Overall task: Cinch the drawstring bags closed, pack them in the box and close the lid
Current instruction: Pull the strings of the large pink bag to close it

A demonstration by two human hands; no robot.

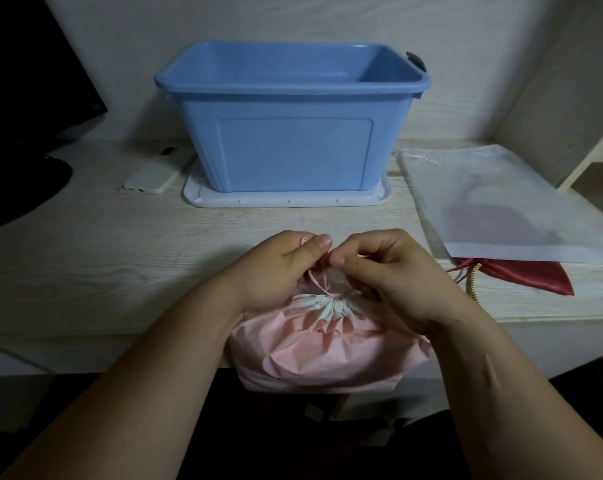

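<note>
Both forearms reach in from the near edge and meet over a pink drawstring bag (pixel 328 355), which sits at the front edge of the desk (pixel 102 265) and hangs partly over it. Its white-lined mouth is gathered into tight pleats. Just above the mouth, the left hand (pixel 276 268) has its fingers curled and pinches the thin pink cord (pixel 319 278) between thumb and forefinger. The right hand (pixel 390 271) is curled too, its thumb and fingers nipping the same cord close beside the left.

Farther back, in the middle of the desk, stands the blue box (pixel 293 147), open-topped, resting on its white lid (pixel 286 201). To the right lies a flat white bag (pixel 494 202), its lower corner overlapping a red bag (pixel 522 275) with loose red cords. Left of the lid, touching its edge, lies a pale phone (pixel 154 176), and a dark monitor (pixel 26 81) stands at the far left
</note>
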